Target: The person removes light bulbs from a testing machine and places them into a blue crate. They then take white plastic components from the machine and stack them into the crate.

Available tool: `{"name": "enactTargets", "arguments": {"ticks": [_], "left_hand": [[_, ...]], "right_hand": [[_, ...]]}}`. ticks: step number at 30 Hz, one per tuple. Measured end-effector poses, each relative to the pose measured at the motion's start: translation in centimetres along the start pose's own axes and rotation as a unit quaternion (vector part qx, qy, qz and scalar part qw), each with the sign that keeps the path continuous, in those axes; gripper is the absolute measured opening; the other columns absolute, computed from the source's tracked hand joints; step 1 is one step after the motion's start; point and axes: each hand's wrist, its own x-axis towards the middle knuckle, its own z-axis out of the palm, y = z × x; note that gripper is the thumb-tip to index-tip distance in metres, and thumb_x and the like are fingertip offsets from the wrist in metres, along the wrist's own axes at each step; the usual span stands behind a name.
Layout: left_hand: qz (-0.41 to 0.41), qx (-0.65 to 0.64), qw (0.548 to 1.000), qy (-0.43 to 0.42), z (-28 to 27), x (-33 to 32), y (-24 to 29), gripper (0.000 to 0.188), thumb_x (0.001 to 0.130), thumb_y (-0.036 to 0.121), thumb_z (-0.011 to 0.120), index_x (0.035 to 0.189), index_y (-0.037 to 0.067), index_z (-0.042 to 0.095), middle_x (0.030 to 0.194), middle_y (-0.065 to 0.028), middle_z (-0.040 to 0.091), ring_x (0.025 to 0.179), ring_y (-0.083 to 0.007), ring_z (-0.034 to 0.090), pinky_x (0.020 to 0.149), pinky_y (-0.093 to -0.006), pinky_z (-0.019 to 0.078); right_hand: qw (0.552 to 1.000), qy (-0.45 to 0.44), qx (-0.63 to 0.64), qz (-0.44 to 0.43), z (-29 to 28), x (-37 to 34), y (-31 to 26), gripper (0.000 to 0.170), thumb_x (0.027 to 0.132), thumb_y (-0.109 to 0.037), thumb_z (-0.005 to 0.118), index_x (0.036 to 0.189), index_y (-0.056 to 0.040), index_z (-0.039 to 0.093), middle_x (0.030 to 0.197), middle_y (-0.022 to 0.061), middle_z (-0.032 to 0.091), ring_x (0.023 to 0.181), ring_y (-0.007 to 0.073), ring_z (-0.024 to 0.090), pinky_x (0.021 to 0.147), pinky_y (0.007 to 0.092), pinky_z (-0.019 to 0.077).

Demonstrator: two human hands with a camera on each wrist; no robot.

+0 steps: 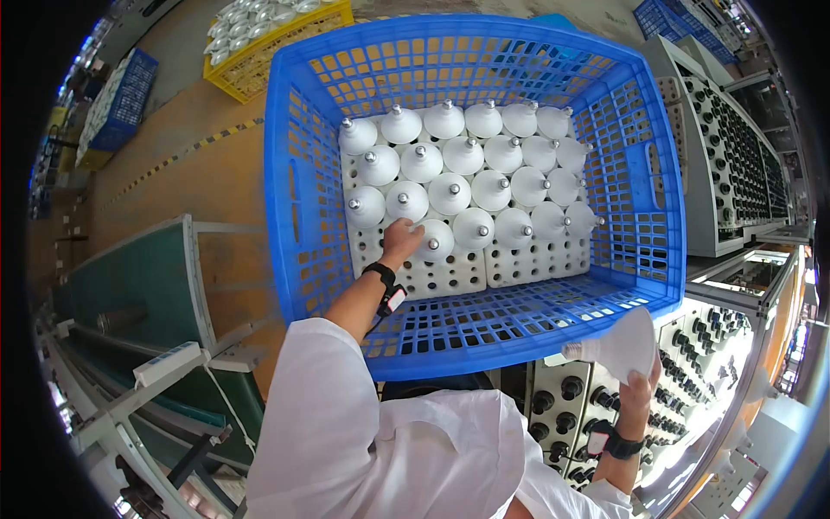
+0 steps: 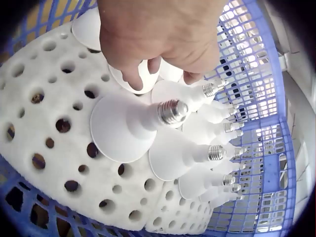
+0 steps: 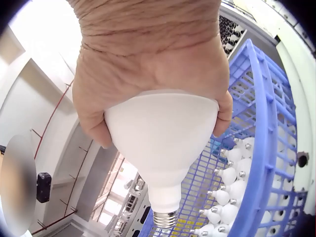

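Observation:
My right hand (image 1: 638, 394) grips a white cone-shaped light bulb (image 3: 160, 143) by its wide end, just outside the crate's front right corner. Its threaded metal cap points down in the right wrist view. Inside the blue crate (image 1: 285, 173), my left hand (image 1: 402, 242) hovers low with loosely bent fingers. Its fingertips are beside the nearest standing bulb (image 1: 432, 240) and overlap another bulb (image 2: 133, 79) behind in the left wrist view. Several rows of similar bulbs stand cap-up on white perforated foam (image 2: 49, 98) in the crate.
Racks with rows of black sockets (image 1: 562, 406) stand at the front right and far right. A green conveyor belt (image 1: 130, 294) runs along the left. A yellow crate (image 1: 251, 69) with more bulbs sits on the floor beyond.

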Motion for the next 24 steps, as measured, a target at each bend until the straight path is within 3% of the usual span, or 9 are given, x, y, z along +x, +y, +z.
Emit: {"name": "enactTargets", "arguments": {"ticks": [2,4,6,9,11,15,18,20,24], "left_hand": [[0.002,0.061,0.985,-0.159,-2.8,-2.6,4.6,0.052,0.068,0.037,0.068,0.104,0.000,0.062,0.101,-0.0200,0.064,0.097,-0.0287,0.062,0.081,-0.0330,0.0492],[0.160,-0.010,0.938,-0.308,-1.9,-4.3,4.7,0.066,0.064,0.035,0.075,0.117,0.000,0.055,0.114,-0.0188,0.059,0.099,-0.0260,0.062,0.082,-0.0328,0.0499],[0.209,-0.068,0.890,-0.400,-6.1,-11.0,12.8,0.084,0.063,0.018,0.081,0.134,0.008,0.039,0.130,-0.0160,0.048,0.108,-0.0263,0.057,0.083,-0.0329,0.0518],[0.320,-0.075,0.853,-0.404,-8.3,-16.1,16.9,0.086,0.067,0.017,0.078,0.139,0.009,0.031,0.136,-0.0173,0.041,0.108,-0.0289,0.057,0.085,-0.0337,0.0511],[0.497,0.019,0.830,-0.251,-8.4,-17.1,16.5,0.077,0.070,0.014,0.075,0.136,0.009,0.035,0.136,-0.0189,0.041,0.106,-0.0317,0.057,0.083,-0.0345,0.0520],[0.398,-0.017,0.896,-0.197,-9.4,-16.7,14.7,0.057,0.071,0.012,0.072,0.124,0.007,0.050,0.110,-0.0211,0.060,0.094,-0.0332,0.062,0.078,-0.0356,0.0520],[0.343,0.030,0.928,-0.145,-10.4,-13.8,11.2,0.035,0.075,0.012,0.066,0.108,0.005,0.060,0.093,-0.0212,0.064,0.079,-0.0337,0.064,0.069,-0.0358,0.0524],[0.124,0.155,0.962,-0.189,-11.5,-11.0,9.3,0.028,0.077,0.013,0.062,0.103,0.003,0.062,0.088,-0.0218,0.064,0.081,-0.0357,0.063,0.071,-0.0388,0.0517],[0.151,0.332,0.922,-0.127,-8.5,-4.0,0.7,0.023,0.076,0.014,0.062,0.090,-0.004,0.064,0.087,-0.0244,0.063,0.084,-0.0379,0.062,0.074,-0.0432,0.0510]], "right_hand": [[0.999,-0.034,-0.008,-0.004,2.5,2.0,-0.1,0.084,0.066,-0.043,0.069,0.127,0.0078,0.044,0.131,0.0121,0.042,0.118,0.0217,0.044,0.098,0.0343,0.0341],[0.998,-0.059,0.005,-0.003,5.6,3.8,0.2,0.076,0.067,-0.037,0.067,0.124,0.0077,0.047,0.134,0.0131,0.041,0.121,0.0228,0.042,0.100,0.0351,0.0318],[0.995,-0.104,-0.001,0.011,8.5,5.6,0.6,0.066,0.069,-0.028,0.063,0.123,0.0076,0.049,0.134,0.0133,0.041,0.122,0.0234,0.041,0.101,0.0353,0.0317],[0.985,-0.166,0.008,0.045,12.5,6.8,1.1,0.059,0.071,-0.019,0.059,0.123,0.0064,0.049,0.133,0.0132,0.042,0.121,0.0235,0.042,0.100,0.0351,0.0329],[0.974,-0.209,0.041,0.074,14.2,7.5,1.9,0.056,0.073,-0.016,0.058,0.124,0.0053,0.048,0.132,0.0134,0.042,0.121,0.0236,0.042,0.100,0.0350,0.0333],[0.913,-0.247,0.208,0.249,16.1,8.6,4.2,0.058,0.079,-0.018,0.059,0.131,0.0010,0.041,0.131,0.0143,0.043,0.122,0.0237,0.041,0.101,0.0350,0.0330],[0.967,-0.162,-0.192,-0.049,16.0,8.5,5.5,0.061,0.081,-0.026,0.065,0.131,0.0002,0.042,0.129,0.0132,0.046,0.121,0.0221,0.041,0.094,0.0324,0.0402],[0.982,-0.162,-0.099,-0.005,14.0,8.6,4.7,0.058,0.082,-0.023,0.064,0.130,0.0001,0.043,0.128,0.0130,0.047,0.120,0.0212,0.043,0.092,0.0312,0.0408],[0.992,-0.097,-0.028,0.070,10.6,7.6,3.0,0.047,0.086,-0.022,0.059,0.126,-0.0003,0.048,0.123,0.0127,0.053,0.115,0.0227,0.050,0.090,0.0354,0.0435]]}}
